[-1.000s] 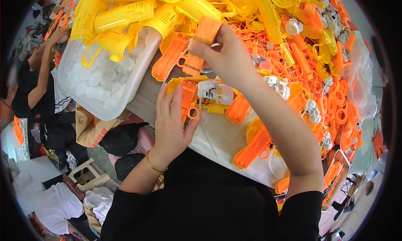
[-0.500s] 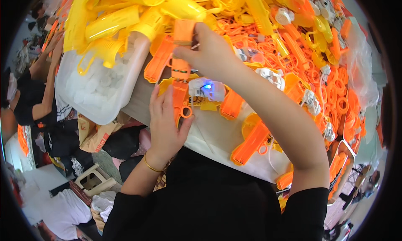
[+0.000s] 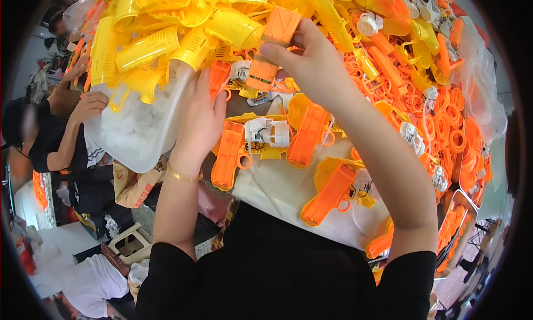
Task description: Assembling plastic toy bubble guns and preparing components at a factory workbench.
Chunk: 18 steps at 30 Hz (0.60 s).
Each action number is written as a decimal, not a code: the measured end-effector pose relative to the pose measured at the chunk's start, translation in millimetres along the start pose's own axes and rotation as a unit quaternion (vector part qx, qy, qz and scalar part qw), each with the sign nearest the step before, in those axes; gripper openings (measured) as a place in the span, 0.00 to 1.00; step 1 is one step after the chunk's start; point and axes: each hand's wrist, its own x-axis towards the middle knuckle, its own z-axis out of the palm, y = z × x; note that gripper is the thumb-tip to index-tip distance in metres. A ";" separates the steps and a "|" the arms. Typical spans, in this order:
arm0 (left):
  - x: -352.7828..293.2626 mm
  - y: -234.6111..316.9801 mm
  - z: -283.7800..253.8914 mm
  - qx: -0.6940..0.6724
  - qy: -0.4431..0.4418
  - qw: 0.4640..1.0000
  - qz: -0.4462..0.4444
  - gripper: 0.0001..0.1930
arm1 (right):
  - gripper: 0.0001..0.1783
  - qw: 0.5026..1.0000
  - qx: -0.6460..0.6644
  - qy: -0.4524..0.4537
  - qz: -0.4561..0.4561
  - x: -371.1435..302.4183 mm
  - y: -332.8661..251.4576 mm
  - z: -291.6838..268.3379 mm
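My right hand (image 3: 316,64) pinches an orange block (image 3: 262,73) with a band around its middle and metal contacts at its lower end. It hangs over a yellow shell half with a white motor unit (image 3: 240,71). My left hand (image 3: 199,117) is closed around the orange handle (image 3: 219,78) of that shell, handle between fingers and thumb; part of the grip is hidden. Nearer me lies another yellow shell half with an orange handle (image 3: 227,156) and a white motor unit (image 3: 266,132). Further right are more such assemblies with orange handles (image 3: 307,134), (image 3: 328,193).
Yellow shells (image 3: 147,48) are heaped at the far side, beside a translucent tub (image 3: 166,136) of white pieces. Orange parts (image 3: 444,120) pile up at the right. Another person's hand (image 3: 89,106) is by the tub's left. A pale table cover (image 3: 272,192) lies near me.
Both hands have left the nearer assembly, the left moving up and left to another handle. The block has moved right, off the nearer handle, and the blue light there is out.
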 end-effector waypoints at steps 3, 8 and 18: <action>3.5 -9.6 11.3 0.040 0.008 0.999 -0.001 0.24 | 0.25 1.000 -0.004 -0.014 -0.009 0.3 -3.3 0.0; -1.5 -7.8 4.6 0.020 -0.003 1.000 0.021 0.17 | 0.26 0.998 -0.043 0.011 -0.041 24.5 2.4 24.3; -13.4 -2.4 -12.2 0.007 -0.014 1.000 0.015 0.16 | 0.27 0.987 -0.147 0.024 -0.066 39.0 2.7 57.3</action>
